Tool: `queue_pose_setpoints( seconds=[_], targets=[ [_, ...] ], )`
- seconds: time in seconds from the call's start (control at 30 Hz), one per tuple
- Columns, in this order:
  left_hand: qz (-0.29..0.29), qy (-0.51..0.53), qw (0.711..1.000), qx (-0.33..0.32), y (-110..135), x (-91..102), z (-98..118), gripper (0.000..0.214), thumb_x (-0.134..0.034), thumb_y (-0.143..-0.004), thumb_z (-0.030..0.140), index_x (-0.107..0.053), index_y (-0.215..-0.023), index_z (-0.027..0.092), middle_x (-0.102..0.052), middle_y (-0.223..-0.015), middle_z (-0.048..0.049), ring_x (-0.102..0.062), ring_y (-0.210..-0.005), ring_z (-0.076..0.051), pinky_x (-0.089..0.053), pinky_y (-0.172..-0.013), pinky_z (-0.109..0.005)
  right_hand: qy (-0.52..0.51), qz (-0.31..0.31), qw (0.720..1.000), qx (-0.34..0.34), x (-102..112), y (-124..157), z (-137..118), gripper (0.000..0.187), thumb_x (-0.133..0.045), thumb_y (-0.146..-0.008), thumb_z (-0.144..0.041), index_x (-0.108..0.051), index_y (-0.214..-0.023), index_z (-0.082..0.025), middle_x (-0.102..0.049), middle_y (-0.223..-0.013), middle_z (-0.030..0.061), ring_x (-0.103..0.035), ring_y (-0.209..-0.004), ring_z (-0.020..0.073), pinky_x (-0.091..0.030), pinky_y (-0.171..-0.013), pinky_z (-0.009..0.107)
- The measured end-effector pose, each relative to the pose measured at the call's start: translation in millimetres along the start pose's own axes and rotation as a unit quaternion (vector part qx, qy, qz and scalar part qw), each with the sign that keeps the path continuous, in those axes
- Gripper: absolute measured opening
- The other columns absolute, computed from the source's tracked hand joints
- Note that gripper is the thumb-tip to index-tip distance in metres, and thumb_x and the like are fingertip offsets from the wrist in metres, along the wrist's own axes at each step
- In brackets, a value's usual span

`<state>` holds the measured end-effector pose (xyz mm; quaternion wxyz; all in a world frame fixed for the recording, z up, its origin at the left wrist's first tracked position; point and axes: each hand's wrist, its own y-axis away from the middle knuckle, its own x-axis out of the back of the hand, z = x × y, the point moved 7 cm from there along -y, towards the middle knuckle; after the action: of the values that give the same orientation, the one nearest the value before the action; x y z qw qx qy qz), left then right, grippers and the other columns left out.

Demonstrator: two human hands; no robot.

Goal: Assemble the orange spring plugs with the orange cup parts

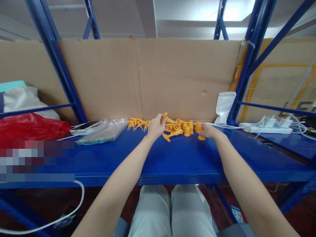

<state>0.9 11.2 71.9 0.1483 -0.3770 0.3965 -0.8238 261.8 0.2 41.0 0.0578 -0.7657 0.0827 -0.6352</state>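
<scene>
My left hand (155, 127) is closed around an orange corkscrew handle (165, 116), whose rounded end shows above the fingers; its lower part is hidden. To its left lie several orange corkscrews (137, 122) with metal spirals. Fingers of my right hand (208, 130) pinch an orange bell-shaped base (201, 137) with a flared rim, at or just above the blue table. Between my hands is a loose pile of orange bases (187, 130), some upright and some on their sides. A T-shaped orange piece (172, 134) lies in front of that pile.
A clear plastic bag (105, 131) lies on the blue table (177, 161) at left, near a red bag (32, 126). Cardboard (172, 75) walls off the back. A white pouch (225, 105) leans by the right post; a power strip (266, 128) with cables sits beyond.
</scene>
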Motion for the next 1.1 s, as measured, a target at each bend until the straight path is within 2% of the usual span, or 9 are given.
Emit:
queue_pose_setpoints(
  seconds=[0.1,0.3,0.5,0.77,0.97,1.1],
  targets=[
    [-0.001,-0.002,1.000,-0.004,0.0,0.2,0.1,0.013,-0.055,-0.094,0.030,-0.063,-0.096,0.019,-0.071,-0.080,-0.0069,-0.067,-0.075,-0.022,-0.041,-0.065,-0.027,-0.001,-0.006,1.000,-0.012,-2.2,-2.0,3.2,0.024,-0.066,-0.072,-0.003,-0.075,-0.091,-0.015,-0.075,-0.082,0.0074,-0.071,-0.079,0.0195,-0.046,-0.063,0.021],
    [0.002,-0.009,1.000,-0.008,0.2,-0.5,0.3,0.012,-0.057,-0.093,0.031,-0.063,-0.095,0.020,-0.072,-0.079,-0.0060,-0.068,-0.076,-0.021,-0.042,-0.066,-0.027,0.000,0.020,0.999,-0.034,-6.8,-9.1,13.5,0.041,-0.065,-0.070,0.000,-0.071,-0.108,-0.013,-0.076,-0.099,0.0110,-0.071,-0.088,0.0202,-0.047,-0.067,0.021],
    [-0.003,-0.011,1.000,-0.010,0.6,-1.6,1.0,0.013,-0.056,-0.094,0.031,-0.063,-0.096,0.020,-0.072,-0.080,-0.0063,-0.068,-0.076,-0.022,-0.043,-0.066,-0.028,-0.005,0.056,0.998,-0.010,-12.4,-18.2,12.7,0.042,-0.062,-0.074,0.000,-0.068,-0.112,-0.014,-0.076,-0.102,0.0112,-0.071,-0.093,0.0197,-0.047,-0.072,0.020],
    [-0.009,0.010,1.000,-0.001,1.0,-2.3,0.7,0.012,-0.058,-0.092,0.030,-0.063,-0.096,0.020,-0.072,-0.081,-0.0069,-0.068,-0.077,-0.022,-0.044,-0.068,-0.028,-0.016,0.081,0.996,-0.019,-18.3,-22.8,7.8,0.043,-0.059,-0.080,-0.003,-0.064,-0.122,-0.009,-0.074,-0.112,0.0152,-0.070,-0.102,0.0209,-0.049,-0.081,0.021],
    [-0.005,0.109,0.993,0.043,-0.3,-4.0,-5.8,0.008,-0.062,-0.089,0.030,-0.062,-0.088,0.021,-0.071,-0.079,-0.0041,-0.068,-0.072,-0.019,-0.046,-0.066,-0.026,-0.054,0.109,0.992,-0.027,-20.9,-25.8,10.8,0.048,-0.057,-0.079,-0.005,-0.060,-0.127,-0.009,-0.073,-0.115,0.0162,-0.070,-0.103,0.0227,-0.050,-0.084,0.024],
    [0.006,0.240,0.963,0.125,-3.5,-7.7,-17.0,0.008,-0.061,-0.089,0.024,-0.058,-0.084,0.019,-0.068,-0.075,-0.0014,-0.063,-0.057,-0.013,-0.046,-0.056,-0.023,-0.061,0.123,0.990,-0.011,-21.5,-28.2,11.6,0.046,-0.058,-0.078,-0.007,-0.061,-0.124,-0.010,-0.072,-0.115,0.0167,-0.069,-0.103,0.0235,-0.050,-0.085,0.025]
  ],
)
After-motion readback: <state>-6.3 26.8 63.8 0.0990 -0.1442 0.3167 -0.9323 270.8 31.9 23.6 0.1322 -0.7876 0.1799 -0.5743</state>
